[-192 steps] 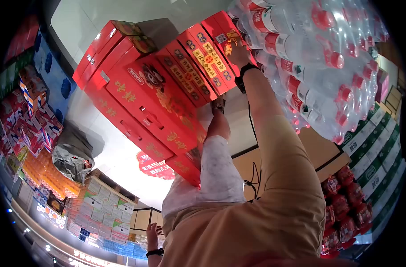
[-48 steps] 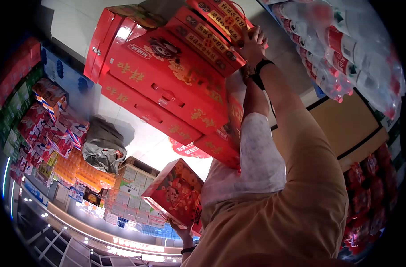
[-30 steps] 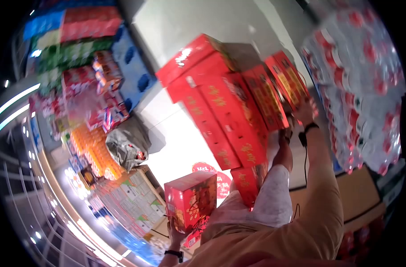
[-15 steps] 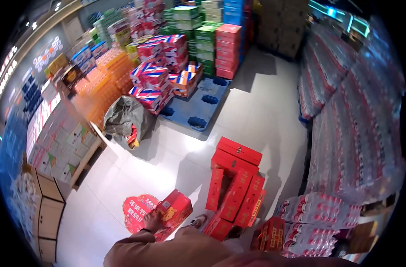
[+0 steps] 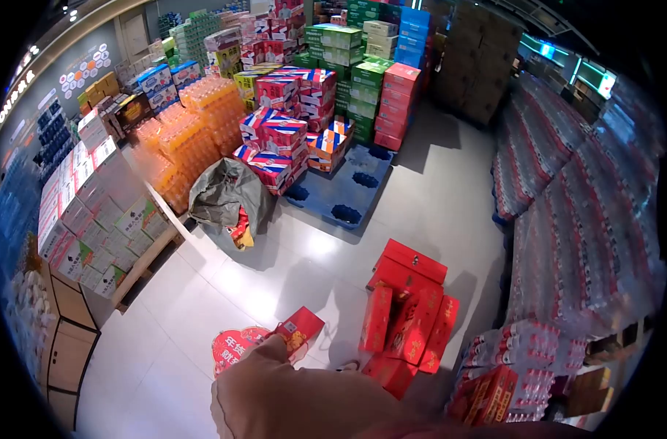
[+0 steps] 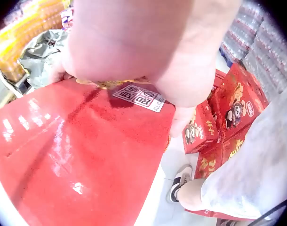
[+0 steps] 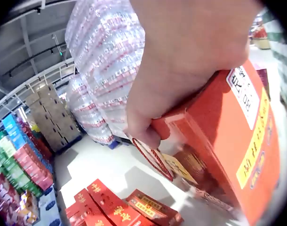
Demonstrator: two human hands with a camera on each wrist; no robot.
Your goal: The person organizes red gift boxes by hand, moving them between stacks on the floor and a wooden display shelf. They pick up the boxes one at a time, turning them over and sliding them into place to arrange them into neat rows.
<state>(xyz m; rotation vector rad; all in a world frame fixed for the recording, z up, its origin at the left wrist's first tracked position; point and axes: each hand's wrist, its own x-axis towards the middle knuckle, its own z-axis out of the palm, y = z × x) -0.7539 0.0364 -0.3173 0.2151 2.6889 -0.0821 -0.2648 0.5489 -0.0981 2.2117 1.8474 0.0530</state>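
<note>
My left hand [image 6: 139,52] grips the top of a red gift box [image 6: 87,150] in the left wrist view, thumb and fingers spread over its edges. In the head view this box [image 5: 301,329] shows beside the forearm. On the right, my right hand [image 7: 190,52] holds a red gift box with a yellow label [image 7: 228,127] by its top, a red cord handle [image 7: 153,157] hanging next to the thumb. That box [image 5: 492,394] appears low at the right in the head view, where my right hand is hidden. Between them, red gift boxes [image 5: 414,314] stand grouped on the floor.
Shrink-wrapped bottled water [image 5: 553,241] is stacked along the right. Ahead lie a blue pallet [image 5: 359,186] and a grey bag [image 5: 227,197]. Cartons [image 5: 103,219] stand on a wooden pallet at left, near a cabinet [image 5: 70,351]. A red floor sticker [image 5: 231,347] lies near the left box.
My left hand, earlier without a box, now holds one. My right hand has taken a box off the group and carried it right. The head view has swung up towards the aisle.
</note>
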